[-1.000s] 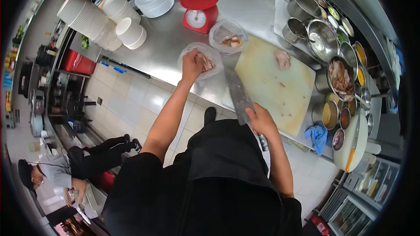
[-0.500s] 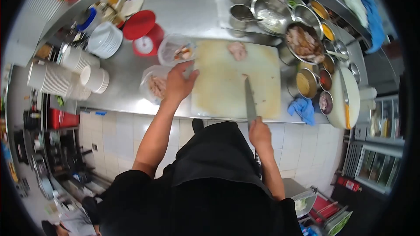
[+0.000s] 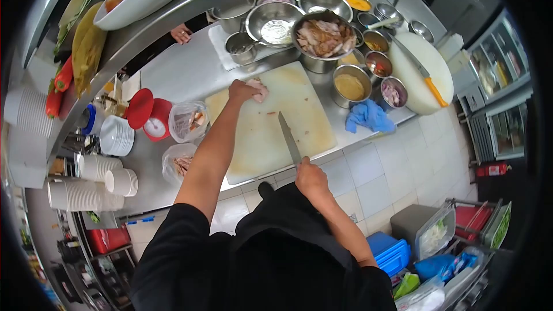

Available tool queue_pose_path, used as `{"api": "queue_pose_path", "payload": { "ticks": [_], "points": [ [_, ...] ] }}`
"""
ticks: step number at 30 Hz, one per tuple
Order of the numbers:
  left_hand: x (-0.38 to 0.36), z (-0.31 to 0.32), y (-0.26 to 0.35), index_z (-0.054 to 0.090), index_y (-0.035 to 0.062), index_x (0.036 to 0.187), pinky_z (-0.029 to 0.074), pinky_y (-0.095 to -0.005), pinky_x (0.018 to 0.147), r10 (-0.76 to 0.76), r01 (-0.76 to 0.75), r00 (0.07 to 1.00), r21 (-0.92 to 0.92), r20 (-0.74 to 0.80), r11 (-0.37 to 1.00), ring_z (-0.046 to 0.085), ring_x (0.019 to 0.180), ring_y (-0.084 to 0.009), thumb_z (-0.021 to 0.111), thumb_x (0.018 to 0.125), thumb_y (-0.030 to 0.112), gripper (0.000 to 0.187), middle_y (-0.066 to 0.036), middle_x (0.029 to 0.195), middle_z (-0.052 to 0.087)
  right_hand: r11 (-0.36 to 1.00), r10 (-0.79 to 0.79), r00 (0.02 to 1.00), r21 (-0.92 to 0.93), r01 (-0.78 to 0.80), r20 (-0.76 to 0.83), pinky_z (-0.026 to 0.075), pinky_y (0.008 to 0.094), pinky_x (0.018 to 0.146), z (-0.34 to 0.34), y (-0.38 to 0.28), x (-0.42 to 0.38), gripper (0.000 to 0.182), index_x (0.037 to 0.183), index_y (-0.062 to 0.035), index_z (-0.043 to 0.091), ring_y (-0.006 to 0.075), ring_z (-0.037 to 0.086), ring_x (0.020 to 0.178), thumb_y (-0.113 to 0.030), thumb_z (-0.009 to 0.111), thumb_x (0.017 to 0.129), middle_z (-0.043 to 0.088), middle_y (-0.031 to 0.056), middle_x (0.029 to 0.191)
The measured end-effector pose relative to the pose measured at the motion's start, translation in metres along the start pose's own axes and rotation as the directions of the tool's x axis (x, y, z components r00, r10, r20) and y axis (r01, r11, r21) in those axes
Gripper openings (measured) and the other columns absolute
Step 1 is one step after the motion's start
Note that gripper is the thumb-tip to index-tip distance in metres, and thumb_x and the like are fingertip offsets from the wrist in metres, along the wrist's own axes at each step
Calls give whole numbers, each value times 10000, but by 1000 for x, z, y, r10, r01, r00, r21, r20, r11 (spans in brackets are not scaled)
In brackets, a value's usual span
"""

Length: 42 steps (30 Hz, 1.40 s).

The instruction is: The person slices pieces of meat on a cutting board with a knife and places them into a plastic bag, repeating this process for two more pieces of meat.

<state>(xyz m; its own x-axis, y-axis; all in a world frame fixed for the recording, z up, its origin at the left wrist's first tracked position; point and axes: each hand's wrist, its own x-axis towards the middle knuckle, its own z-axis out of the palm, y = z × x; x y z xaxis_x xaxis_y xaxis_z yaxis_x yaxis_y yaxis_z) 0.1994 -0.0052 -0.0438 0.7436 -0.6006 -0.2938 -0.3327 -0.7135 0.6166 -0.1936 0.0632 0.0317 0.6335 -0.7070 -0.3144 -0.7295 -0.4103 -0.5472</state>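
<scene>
Meat piece [image 3: 257, 88] at cutting board's [image 3: 305, 132] far edge, gripped by left hand [image 3: 241, 91]; knife [image 3: 289, 137] clenched in right hand [image 3: 311, 177], blade resting mid-board. Could nick fingertips if chopped carelessly close.

floor: pale tiles [image 3: 386, 178] | counter: steel [image 3: 184, 72] | shelf: steel overhead [image 3: 173, 8]

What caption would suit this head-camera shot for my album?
Left hand grips a piece of meat on the cutting board; right hand holds a knife over it.
</scene>
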Motion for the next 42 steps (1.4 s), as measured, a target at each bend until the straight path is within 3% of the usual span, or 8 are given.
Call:
{"api": "queue_pose_path", "payload": {
  "ticks": [2, 8, 9, 12, 20, 29, 37, 42],
  "points": [
    [-31, -11, 26, 527, -23, 1103, 523, -267, 597, -97, 124, 990, -310, 103, 943, 668, 759, -188, 900, 580, 177, 673, -150, 976, 673, 1000, -15, 1000, 10, 15, 0, 524, 551, 752, -3, 0, 0, 263, 1029, 51, 524, 465, 662, 811, -197, 472, 955, 668, 287, 811],
    [-115, -41, 10, 515, -6, 1231, 533, -265, 677, 55, 32, 991, -616, 121, 787, 659, 852, -168, 720, 795, 24, 483, -112, 990, 677, 1000, 5, 999, 19, -6, 48, 512, 560, 774, -10, 10, 9, 300, 1045, 49, 524, 473, 649, 853, -236, 481, 965, 658, 309, 849],
    [-133, -47, 1, 515, -6, 1231, 533, -265, 677, 26, 48, 994, -622, 109, 782, 659, 852, -168, 720, 795, 24, 483, -112, 990, 677, 1000, -4, 999, 29, 3, 47, 509, 560, 777, -12, 10, 10, 303, 1046, 52, 524, 476, 645, 857, -237, 483, 965, 656, 311, 854],
    [-188, -51, -22, 611, -19, 1144, 519, -250, 765, 321, -323, 943, -454, -83, 830, 638, 838, -108, 634, 822, -64, 326, -62, 1013, 688, 999, -44, 997, 13, 43, 70, 504, 560, 765, -14, 10, 14, 297, 1040, 51, 535, 485, 635, 842, -233, 484, 968, 654, 304, 845],
    [-231, -38, -73, 571, -21, 1184, 514, -264, 723, 134, -57, 984, -517, 114, 854, 622, 823, -111, 656, 859, -20, 337, -64, 968, 668, 946, -324, 946, 20, 324, 21, 500, 553, 679, -26, -33, 5, 241, 1009, 35, 534, 480, 631, 742, -200, 505, 961, 630, 286, 715],
    [-224, -11, -89, 572, -11, 1107, 502, -255, 678, 154, -151, 988, -450, -30, 880, 602, 770, -93, 746, 825, 58, 338, -68, 935, 670, 835, -551, 829, -69, 547, -98, 501, 519, 529, -9, -97, 48, 152, 958, 0, 517, 416, 634, 571, -151, 532, 943, 603, 229, 580],
    [-244, -6, -68, 632, 20, 1013, 476, -276, 586, 91, -177, 968, -372, -235, 911, 566, 598, -117, 790, 761, 82, 304, -70, 745, 670, 841, -536, 843, -114, 529, -40, 512, 512, 529, 6, -88, 42, 134, 938, 12, 509, 411, 640, 572, -120, 531, 924, 605, 220, 580],
    [-240, -2, -68, 608, -5, 1038, 500, -255, 638, 74, -149, 975, -367, -209, 918, 615, 711, -99, 728, 812, 34, 259, -68, 855, 681, 868, -472, 881, -168, 467, 11, 528, 517, 579, 6, -65, 23, 143, 927, 23, 512, 420, 648, 597, -119, 528, 917, 617, 222, 600]
  ]
}}
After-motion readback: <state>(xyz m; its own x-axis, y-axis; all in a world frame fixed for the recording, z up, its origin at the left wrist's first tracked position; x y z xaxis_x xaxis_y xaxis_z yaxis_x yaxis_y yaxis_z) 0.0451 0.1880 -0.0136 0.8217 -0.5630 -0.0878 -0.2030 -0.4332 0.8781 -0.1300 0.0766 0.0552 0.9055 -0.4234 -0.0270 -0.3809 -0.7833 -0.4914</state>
